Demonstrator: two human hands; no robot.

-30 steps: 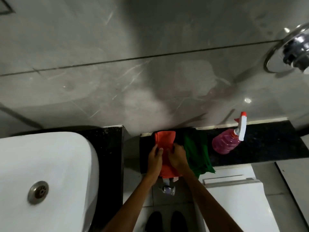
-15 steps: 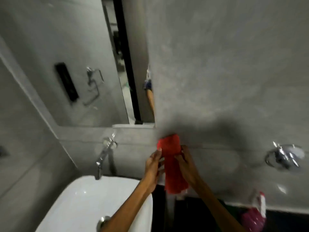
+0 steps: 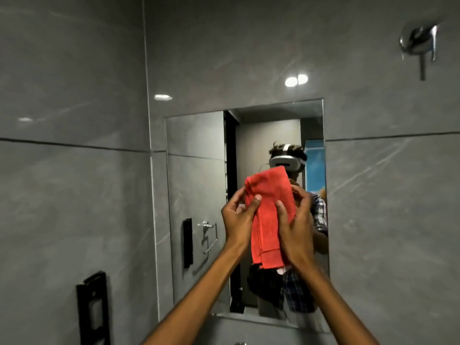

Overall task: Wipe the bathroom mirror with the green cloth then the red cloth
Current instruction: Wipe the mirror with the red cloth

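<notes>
The red cloth [image 3: 270, 215] hangs folded lengthwise between both my hands, held up in front of the mirror [image 3: 196, 195]. My left hand [image 3: 239, 217] pinches its upper left edge. My right hand [image 3: 296, 227] grips its right side, thumb across the front. The rectangular mirror is set into the grey tiled wall and reflects a person in a checked shirt behind the cloth. The cloth is a little short of the glass; I cannot tell if it touches. The green cloth is out of view.
Grey tiled walls meet at a corner [image 3: 146, 120] left of the mirror. A black wall fixture [image 3: 93, 310] hangs at lower left. A chrome wall valve [image 3: 418, 43] sticks out at upper right. A tap's top [image 3: 240, 343] shows at the bottom edge.
Both hands lifted the red cloth from the dark ledge beside the toilet, up past the basin, to mirror height. My view swung up from the counter to the mirror.
</notes>
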